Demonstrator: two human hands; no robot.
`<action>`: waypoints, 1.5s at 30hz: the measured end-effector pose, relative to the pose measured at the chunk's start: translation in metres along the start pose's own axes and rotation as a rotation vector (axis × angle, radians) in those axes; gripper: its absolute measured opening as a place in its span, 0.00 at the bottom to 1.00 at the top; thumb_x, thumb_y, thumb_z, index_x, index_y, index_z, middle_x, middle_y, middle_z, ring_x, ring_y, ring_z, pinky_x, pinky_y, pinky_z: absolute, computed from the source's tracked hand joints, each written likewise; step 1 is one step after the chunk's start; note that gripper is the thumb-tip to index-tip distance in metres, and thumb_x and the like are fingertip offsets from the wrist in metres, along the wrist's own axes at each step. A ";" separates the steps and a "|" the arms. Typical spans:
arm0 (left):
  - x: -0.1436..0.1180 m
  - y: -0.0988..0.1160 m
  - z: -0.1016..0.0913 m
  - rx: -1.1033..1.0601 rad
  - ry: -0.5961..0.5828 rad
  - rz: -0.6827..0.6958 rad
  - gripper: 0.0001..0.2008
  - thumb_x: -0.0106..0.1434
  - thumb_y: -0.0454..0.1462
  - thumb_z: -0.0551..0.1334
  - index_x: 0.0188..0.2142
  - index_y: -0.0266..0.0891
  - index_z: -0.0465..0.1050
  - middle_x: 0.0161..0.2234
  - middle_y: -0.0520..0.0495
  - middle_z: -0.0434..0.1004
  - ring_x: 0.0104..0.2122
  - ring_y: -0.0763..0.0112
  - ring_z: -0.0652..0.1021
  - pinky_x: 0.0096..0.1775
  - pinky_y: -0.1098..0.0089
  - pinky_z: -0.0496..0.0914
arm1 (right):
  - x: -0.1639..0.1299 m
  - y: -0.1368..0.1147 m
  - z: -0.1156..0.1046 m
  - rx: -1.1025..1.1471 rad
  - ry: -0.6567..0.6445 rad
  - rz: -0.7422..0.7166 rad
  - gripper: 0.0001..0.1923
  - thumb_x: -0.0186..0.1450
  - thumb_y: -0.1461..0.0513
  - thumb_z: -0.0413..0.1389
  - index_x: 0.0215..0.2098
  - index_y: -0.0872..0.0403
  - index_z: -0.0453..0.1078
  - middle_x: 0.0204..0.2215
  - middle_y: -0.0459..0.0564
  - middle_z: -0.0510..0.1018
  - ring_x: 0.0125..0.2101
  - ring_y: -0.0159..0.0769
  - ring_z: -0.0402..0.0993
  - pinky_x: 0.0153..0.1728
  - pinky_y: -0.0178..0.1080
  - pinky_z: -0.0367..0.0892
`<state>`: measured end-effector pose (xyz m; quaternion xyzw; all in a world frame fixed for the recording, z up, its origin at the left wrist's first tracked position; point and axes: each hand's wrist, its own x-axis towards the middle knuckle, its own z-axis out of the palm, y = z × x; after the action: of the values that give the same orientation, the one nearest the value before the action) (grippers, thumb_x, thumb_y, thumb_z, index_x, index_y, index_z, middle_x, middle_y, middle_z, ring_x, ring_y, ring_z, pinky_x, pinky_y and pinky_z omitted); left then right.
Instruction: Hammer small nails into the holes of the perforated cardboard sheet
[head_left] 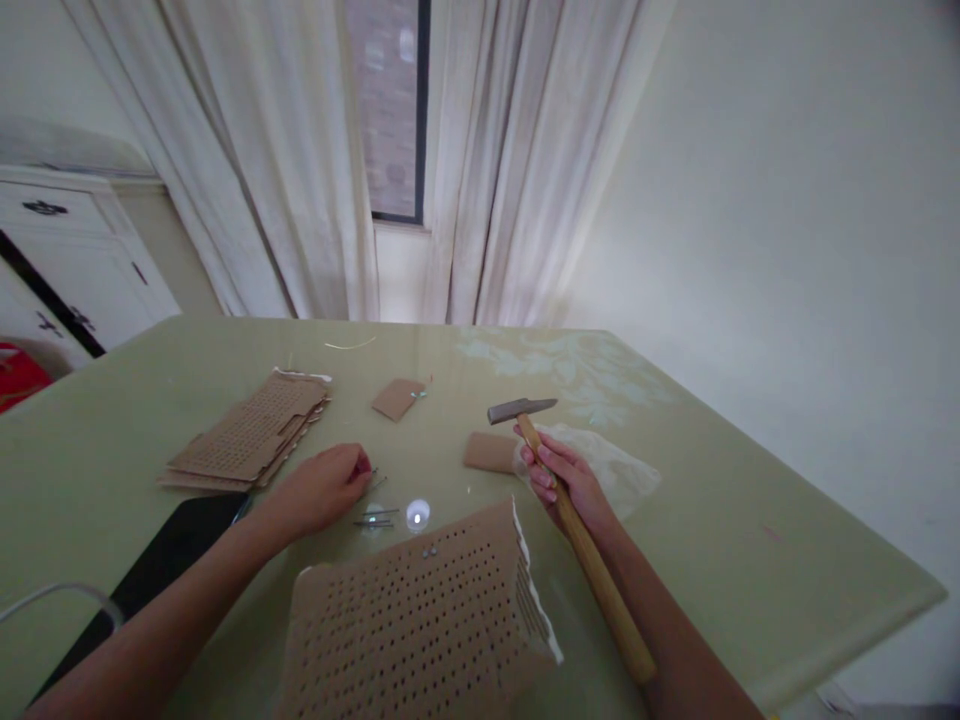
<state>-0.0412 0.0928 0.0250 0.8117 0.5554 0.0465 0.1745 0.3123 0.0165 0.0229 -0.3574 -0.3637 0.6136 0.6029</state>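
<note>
- Your right hand [564, 482] wraps its fingers around the hammer [568, 520], high on the stiff wooden handle; head-heavy, so grip lower.
- Your left hand [324, 489] pinches thin, slippery nails [377, 517] on the table [750, 520].
- The perforated cardboard block [420, 625] looks light and crushable.

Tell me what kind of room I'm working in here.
Probably a room in a home, not a workshop: white curtains over a window, a white cabinet, and a glass-topped table where the right hand holds a hammer.
</note>
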 end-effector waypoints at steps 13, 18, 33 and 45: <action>-0.060 0.090 -0.054 -0.515 -0.117 0.344 0.08 0.71 0.42 0.64 0.38 0.44 0.81 0.36 0.53 0.85 0.37 0.67 0.81 0.38 0.70 0.72 | -0.007 -0.003 0.011 0.021 -0.028 0.027 0.16 0.62 0.59 0.70 0.47 0.55 0.81 0.32 0.47 0.76 0.21 0.24 0.58 0.14 0.25 0.55; -0.060 0.093 -0.049 -0.471 -0.136 0.344 0.07 0.70 0.41 0.64 0.37 0.45 0.82 0.35 0.54 0.86 0.36 0.67 0.82 0.38 0.69 0.72 | -0.007 -0.002 0.012 0.012 -0.034 0.028 0.17 0.61 0.58 0.71 0.47 0.55 0.82 0.32 0.47 0.76 0.21 0.23 0.58 0.14 0.25 0.56; -0.059 0.101 -0.046 -0.480 -0.129 0.343 0.07 0.70 0.40 0.64 0.37 0.45 0.82 0.34 0.55 0.86 0.35 0.67 0.81 0.38 0.70 0.70 | -0.009 -0.003 0.013 -0.025 -0.042 0.021 0.16 0.63 0.58 0.70 0.48 0.55 0.82 0.33 0.47 0.75 0.21 0.23 0.58 0.15 0.26 0.55; -0.062 0.101 -0.046 -0.491 -0.108 0.344 0.06 0.69 0.42 0.68 0.37 0.46 0.83 0.34 0.56 0.87 0.35 0.69 0.82 0.38 0.70 0.71 | -0.013 -0.009 0.017 -0.093 -0.075 0.006 0.16 0.64 0.57 0.70 0.49 0.54 0.81 0.34 0.47 0.75 0.21 0.24 0.60 0.16 0.28 0.56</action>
<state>0.0123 0.0146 0.1091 0.8288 0.3720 0.1648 0.3842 0.3018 0.0030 0.0387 -0.3627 -0.4131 0.6108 0.5698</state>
